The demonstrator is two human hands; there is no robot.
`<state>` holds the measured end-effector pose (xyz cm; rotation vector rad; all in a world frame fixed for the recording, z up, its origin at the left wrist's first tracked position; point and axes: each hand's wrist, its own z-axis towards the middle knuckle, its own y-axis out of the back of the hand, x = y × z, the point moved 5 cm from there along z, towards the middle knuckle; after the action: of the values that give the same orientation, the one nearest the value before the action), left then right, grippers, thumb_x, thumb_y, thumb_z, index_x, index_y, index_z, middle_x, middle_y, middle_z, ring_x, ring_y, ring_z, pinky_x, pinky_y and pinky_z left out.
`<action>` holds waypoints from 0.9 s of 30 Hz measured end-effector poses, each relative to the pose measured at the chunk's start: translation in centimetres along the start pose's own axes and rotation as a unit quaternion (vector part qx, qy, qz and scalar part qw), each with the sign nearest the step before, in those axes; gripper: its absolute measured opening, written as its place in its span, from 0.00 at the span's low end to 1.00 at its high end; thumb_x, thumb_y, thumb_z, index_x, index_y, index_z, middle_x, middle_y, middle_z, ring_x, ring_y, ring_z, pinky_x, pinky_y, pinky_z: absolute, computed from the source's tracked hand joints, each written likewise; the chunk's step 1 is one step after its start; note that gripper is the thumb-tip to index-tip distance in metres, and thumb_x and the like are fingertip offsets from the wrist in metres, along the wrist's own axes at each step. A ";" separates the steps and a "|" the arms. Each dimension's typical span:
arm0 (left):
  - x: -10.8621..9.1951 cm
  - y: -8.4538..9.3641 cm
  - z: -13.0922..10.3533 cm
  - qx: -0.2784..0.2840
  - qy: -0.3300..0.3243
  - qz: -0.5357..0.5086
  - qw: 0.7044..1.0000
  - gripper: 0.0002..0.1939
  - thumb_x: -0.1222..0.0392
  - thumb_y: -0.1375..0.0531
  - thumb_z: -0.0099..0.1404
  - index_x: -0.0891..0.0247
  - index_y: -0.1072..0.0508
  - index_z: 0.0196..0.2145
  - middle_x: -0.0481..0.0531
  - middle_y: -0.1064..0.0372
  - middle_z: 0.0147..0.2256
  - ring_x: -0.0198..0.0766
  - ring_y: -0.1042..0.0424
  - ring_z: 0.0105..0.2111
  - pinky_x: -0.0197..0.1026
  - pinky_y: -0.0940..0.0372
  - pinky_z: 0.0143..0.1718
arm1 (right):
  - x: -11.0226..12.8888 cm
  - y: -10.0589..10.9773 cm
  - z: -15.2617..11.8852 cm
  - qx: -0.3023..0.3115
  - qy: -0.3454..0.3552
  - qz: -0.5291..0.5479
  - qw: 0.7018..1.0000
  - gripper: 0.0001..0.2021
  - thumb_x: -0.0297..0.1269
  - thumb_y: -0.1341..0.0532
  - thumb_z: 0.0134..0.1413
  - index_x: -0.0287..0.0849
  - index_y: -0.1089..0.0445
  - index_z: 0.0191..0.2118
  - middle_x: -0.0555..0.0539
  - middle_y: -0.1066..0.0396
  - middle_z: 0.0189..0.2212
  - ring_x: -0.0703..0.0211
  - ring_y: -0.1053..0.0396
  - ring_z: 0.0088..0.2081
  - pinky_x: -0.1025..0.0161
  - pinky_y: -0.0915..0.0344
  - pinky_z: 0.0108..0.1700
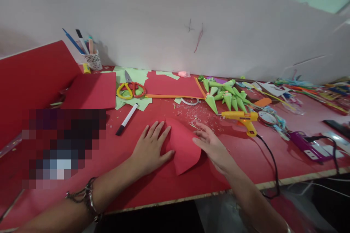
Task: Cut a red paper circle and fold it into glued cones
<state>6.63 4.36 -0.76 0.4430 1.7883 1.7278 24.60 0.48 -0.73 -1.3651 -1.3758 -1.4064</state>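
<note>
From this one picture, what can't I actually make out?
All in the head view:
- Whatever the blocky patch at left covers.
- What lies under the curled red sheet; the sheet hides it.
- The pens' lower ends, behind the cup's wall.
- Full lengths of the coloured strips at far right: blurred, overlapping, some cut by the edge.
- Markings on the yellow glue gun: too small.

A plain red paper (185, 147), curved and partly raised, is laid on the table (131, 198) near six o'clock in the view. Its nine o'clock side is steadied by the left hand (151, 149); its three o'clock edge is touched by the right hand (212, 145).
</note>
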 end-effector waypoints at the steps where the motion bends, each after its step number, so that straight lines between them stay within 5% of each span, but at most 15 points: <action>1: 0.1 0.0 -0.1 0.000 -0.001 0.000 1.000 0.35 0.42 0.52 0.59 0.61 0.50 0.60 0.57 0.56 0.61 0.48 0.58 0.60 0.53 0.60 0.58 | 0.1 -0.1 0.0 0.019 -0.011 0.008 1.000 0.24 0.41 0.43 0.45 0.44 0.45 0.50 0.42 0.32 0.41 0.58 0.31 0.38 0.61 0.34 0.37; 5: 0.4 0.1 -0.4 0.013 0.004 0.007 1.000 0.36 0.40 0.52 0.59 0.60 0.51 0.60 0.58 0.58 0.62 0.49 0.61 0.61 0.57 0.63 0.58 | 0.0 -0.5 -0.6 0.080 -0.043 -0.055 0.994 0.18 0.40 0.46 0.50 0.43 0.43 0.48 0.47 0.28 0.32 0.62 0.32 0.24 0.66 0.38 0.24; 10: 0.5 0.2 -0.6 0.025 0.004 0.003 1.000 0.41 0.37 0.50 0.55 0.59 0.53 0.61 0.58 0.60 0.62 0.52 0.63 0.61 0.59 0.66 0.57 | 0.2 -0.2 -2.2 -0.006 0.016 -0.181 0.983 0.24 0.36 0.47 0.51 0.44 0.51 0.54 0.49 0.28 0.29 0.57 0.30 0.32 0.62 0.37 0.34; 15: 0.4 0.0 -0.6 0.027 -0.006 0.004 1.000 0.45 0.35 0.48 0.52 0.57 0.56 0.61 0.59 0.63 0.62 0.53 0.64 0.61 0.60 0.67 0.57 | 0.2 -0.5 -3.6 -0.044 0.045 -0.321 0.945 0.24 0.36 0.50 0.54 0.42 0.52 0.56 0.51 0.33 0.24 0.57 0.32 0.26 0.63 0.40 0.30; 27: 0.5 0.1 -0.5 0.048 -0.002 0.000 0.999 0.44 0.34 0.48 0.51 0.56 0.53 0.60 0.59 0.64 0.62 0.53 0.64 0.61 0.61 0.67 0.56 | -0.1 -0.6 -4.2 -0.049 0.082 -0.377 0.921 0.17 0.37 0.53 0.56 0.40 0.45 0.52 0.53 0.39 0.21 0.61 0.38 0.21 0.66 0.44 0.24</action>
<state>5.92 4.23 -0.78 0.4864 1.8747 1.6441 23.24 -3.54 -0.37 -0.7497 -1.8306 -2.0464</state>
